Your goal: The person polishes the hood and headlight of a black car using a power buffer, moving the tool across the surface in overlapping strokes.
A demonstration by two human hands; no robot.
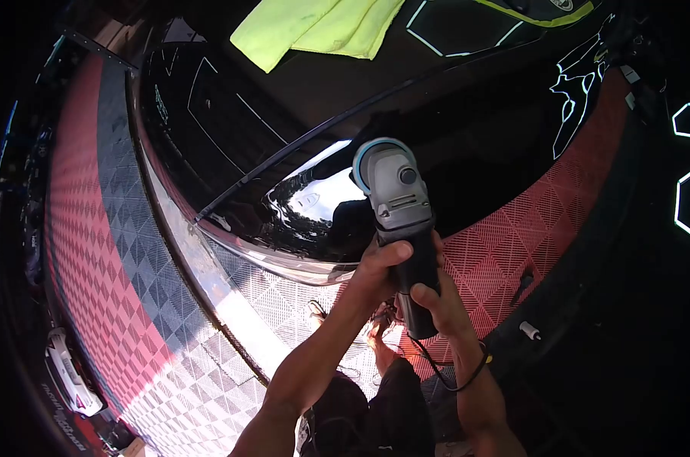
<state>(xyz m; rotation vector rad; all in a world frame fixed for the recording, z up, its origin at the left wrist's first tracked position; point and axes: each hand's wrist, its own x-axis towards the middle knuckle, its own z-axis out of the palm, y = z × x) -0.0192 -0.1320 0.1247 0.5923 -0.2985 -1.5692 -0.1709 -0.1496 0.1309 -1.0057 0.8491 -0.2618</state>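
A corded polisher [400, 199] with a grey head, a black body and a blue-edged pad is held up in front of me. My left hand [381, 266] is closed around the body just behind the grey head, thumb lying across the top. Further back, my right hand [442, 298] wraps the black handle from the other side. A black cord [436, 369] hangs from the handle's end and loops past my right wrist. The pad end overlaps the glossy black car panel [467, 183] in this view, and its pad face is turned away from me.
Yellow-green towels [314, 30] lie on the car's dark surface at the top. Red, grey and white floor tiles [505, 244] surround the car. A small white bottle-like item [529, 330] is at the right, and a white-and-dark device [72, 373] stands at lower left.
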